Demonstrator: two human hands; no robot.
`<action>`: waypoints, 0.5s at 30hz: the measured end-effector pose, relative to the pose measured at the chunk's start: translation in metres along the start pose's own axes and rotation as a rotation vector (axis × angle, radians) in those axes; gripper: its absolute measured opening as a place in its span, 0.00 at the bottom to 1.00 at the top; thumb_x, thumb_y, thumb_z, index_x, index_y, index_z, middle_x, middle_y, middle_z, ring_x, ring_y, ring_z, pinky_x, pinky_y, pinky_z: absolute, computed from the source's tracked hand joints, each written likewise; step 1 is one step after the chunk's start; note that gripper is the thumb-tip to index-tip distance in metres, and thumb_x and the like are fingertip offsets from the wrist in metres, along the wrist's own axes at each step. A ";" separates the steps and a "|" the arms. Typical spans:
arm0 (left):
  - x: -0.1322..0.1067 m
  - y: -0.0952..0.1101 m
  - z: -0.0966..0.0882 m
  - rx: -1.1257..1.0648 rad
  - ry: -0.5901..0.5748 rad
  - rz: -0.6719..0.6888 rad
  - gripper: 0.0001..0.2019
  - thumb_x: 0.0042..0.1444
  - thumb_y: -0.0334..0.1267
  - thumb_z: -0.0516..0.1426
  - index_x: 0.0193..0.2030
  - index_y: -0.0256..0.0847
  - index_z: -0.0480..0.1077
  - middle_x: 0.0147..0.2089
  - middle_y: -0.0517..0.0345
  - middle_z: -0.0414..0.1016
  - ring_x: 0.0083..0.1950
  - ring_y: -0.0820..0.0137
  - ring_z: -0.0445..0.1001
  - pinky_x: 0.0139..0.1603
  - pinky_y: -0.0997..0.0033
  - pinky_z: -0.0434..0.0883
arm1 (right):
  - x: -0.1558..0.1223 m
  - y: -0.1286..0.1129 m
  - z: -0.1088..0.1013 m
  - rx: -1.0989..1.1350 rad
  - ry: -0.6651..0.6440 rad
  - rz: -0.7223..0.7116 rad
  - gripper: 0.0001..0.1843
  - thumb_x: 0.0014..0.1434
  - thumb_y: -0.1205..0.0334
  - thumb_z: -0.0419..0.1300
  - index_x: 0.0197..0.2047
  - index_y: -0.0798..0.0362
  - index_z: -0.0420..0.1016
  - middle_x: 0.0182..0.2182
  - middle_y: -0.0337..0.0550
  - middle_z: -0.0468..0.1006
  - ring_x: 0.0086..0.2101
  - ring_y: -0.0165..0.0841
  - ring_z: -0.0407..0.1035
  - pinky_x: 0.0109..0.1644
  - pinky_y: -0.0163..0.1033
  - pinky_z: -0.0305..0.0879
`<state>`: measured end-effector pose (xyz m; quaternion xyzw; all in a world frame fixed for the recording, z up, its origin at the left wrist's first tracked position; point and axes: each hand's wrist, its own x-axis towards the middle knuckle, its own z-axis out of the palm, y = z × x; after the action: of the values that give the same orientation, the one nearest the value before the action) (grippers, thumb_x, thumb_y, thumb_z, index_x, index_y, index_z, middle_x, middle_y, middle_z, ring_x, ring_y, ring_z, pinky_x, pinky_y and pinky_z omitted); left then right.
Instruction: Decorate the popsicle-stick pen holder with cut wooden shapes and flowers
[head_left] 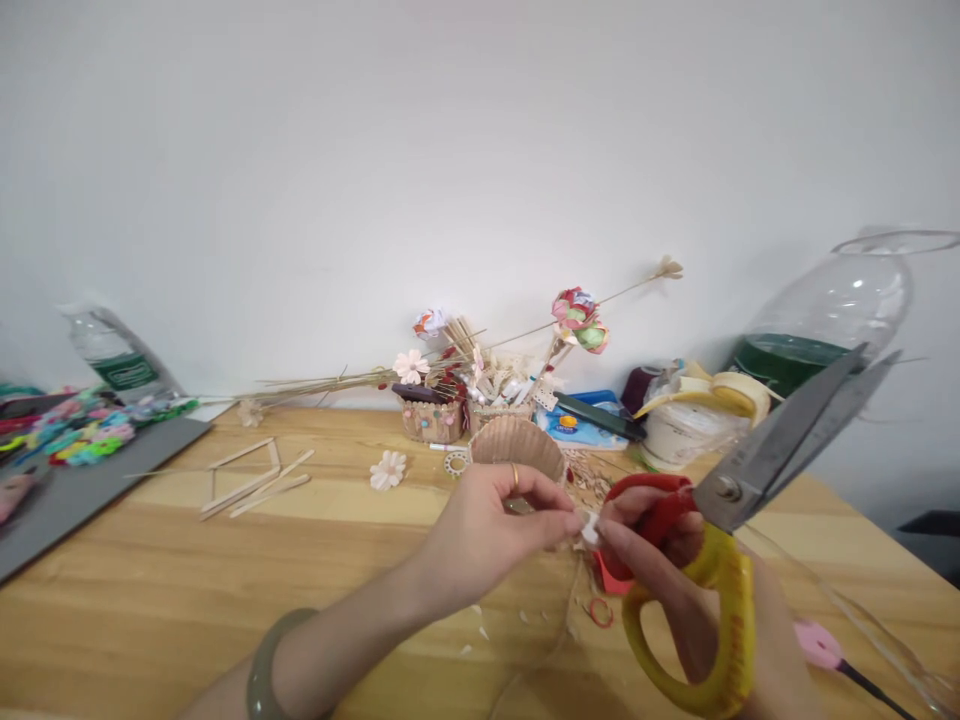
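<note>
My left hand [487,530], with a ring and a bangle, pinches a small white piece [590,528] between thumb and forefinger. What the piece is made of is hard to tell. On its other side, the fingertips of my right hand [667,575] meet it. A large pair of scissors [726,488] with one red and one yellow handle hangs in my right hand, its blades parted and pointing up to the right. Just behind my left hand stands a ribbed beige bowl [517,445]. Tiny white scraps [482,632] lie on the table below.
Wooden sticks [255,480] and a pale flower [388,470] lie on the table [300,560]. Decorated pots [433,420] with flowers stand by the wall. A large plastic bottle [832,300] and a tape roll [739,395] are right; a grey board [97,500] is left.
</note>
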<state>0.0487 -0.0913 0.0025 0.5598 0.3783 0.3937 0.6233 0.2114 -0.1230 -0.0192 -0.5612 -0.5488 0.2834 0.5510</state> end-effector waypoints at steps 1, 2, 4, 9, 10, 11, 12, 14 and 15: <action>0.000 0.001 0.000 -0.031 0.016 0.005 0.12 0.38 0.40 0.66 0.26 0.34 0.72 0.24 0.60 0.72 0.26 0.77 0.66 0.31 0.74 0.65 | -0.001 0.005 -0.002 0.012 -0.038 0.007 0.15 0.44 0.49 0.64 0.23 0.52 0.71 0.19 0.39 0.71 0.19 0.31 0.65 0.22 0.35 0.63; 0.000 0.002 -0.001 -0.065 0.031 0.004 0.12 0.37 0.40 0.67 0.25 0.33 0.72 0.24 0.60 0.72 0.25 0.77 0.66 0.31 0.74 0.65 | -0.003 0.010 -0.003 0.032 -0.096 0.021 0.15 0.45 0.48 0.64 0.24 0.52 0.71 0.19 0.39 0.70 0.19 0.31 0.64 0.22 0.36 0.63; 0.001 0.004 -0.001 -0.133 0.052 -0.009 0.13 0.35 0.39 0.67 0.24 0.33 0.71 0.23 0.61 0.71 0.25 0.78 0.67 0.30 0.75 0.66 | -0.007 0.023 -0.004 0.080 -0.248 0.062 0.17 0.45 0.45 0.63 0.25 0.52 0.72 0.18 0.38 0.69 0.19 0.31 0.64 0.23 0.36 0.63; 0.001 0.006 -0.001 -0.194 0.050 -0.016 0.12 0.35 0.38 0.67 0.23 0.34 0.72 0.22 0.61 0.72 0.25 0.77 0.68 0.29 0.75 0.68 | -0.019 0.048 0.000 0.166 -0.459 0.107 0.22 0.40 0.39 0.64 0.24 0.51 0.73 0.15 0.36 0.65 0.17 0.30 0.60 0.18 0.35 0.57; 0.000 0.005 -0.001 -0.186 0.050 -0.009 0.11 0.35 0.38 0.67 0.23 0.34 0.72 0.22 0.61 0.72 0.25 0.78 0.68 0.30 0.75 0.68 | -0.020 0.051 0.001 0.186 -0.477 0.105 0.23 0.41 0.38 0.63 0.25 0.51 0.73 0.15 0.35 0.64 0.16 0.29 0.60 0.19 0.35 0.57; 0.000 0.005 -0.001 -0.173 0.053 0.000 0.11 0.36 0.37 0.67 0.24 0.34 0.72 0.22 0.61 0.72 0.25 0.78 0.68 0.30 0.75 0.67 | -0.020 0.053 0.002 0.203 -0.484 0.103 0.23 0.41 0.38 0.63 0.25 0.51 0.73 0.15 0.35 0.64 0.16 0.29 0.60 0.19 0.35 0.58; 0.000 0.004 -0.002 -0.156 0.058 0.011 0.11 0.37 0.37 0.67 0.24 0.34 0.72 0.23 0.61 0.72 0.25 0.78 0.68 0.30 0.75 0.67 | -0.021 0.055 0.003 0.210 -0.492 0.104 0.24 0.41 0.37 0.62 0.26 0.51 0.73 0.15 0.35 0.64 0.16 0.29 0.59 0.19 0.35 0.58; -0.001 0.003 -0.002 -0.121 0.077 0.030 0.10 0.39 0.37 0.66 0.25 0.34 0.72 0.23 0.61 0.72 0.25 0.78 0.68 0.30 0.75 0.66 | -0.020 0.058 0.005 0.200 -0.521 0.120 0.24 0.40 0.36 0.63 0.25 0.51 0.72 0.14 0.34 0.62 0.16 0.29 0.58 0.19 0.35 0.57; -0.001 0.003 -0.002 -0.106 0.086 0.035 0.09 0.39 0.37 0.65 0.25 0.34 0.72 0.23 0.61 0.72 0.25 0.77 0.67 0.30 0.75 0.66 | -0.020 0.059 0.005 0.182 -0.530 0.132 0.25 0.40 0.36 0.63 0.25 0.51 0.72 0.14 0.34 0.61 0.15 0.29 0.57 0.19 0.36 0.56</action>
<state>0.0457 -0.0911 0.0057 0.5152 0.3737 0.4476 0.6281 0.2198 -0.1275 -0.0808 -0.4504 -0.6083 0.5033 0.4170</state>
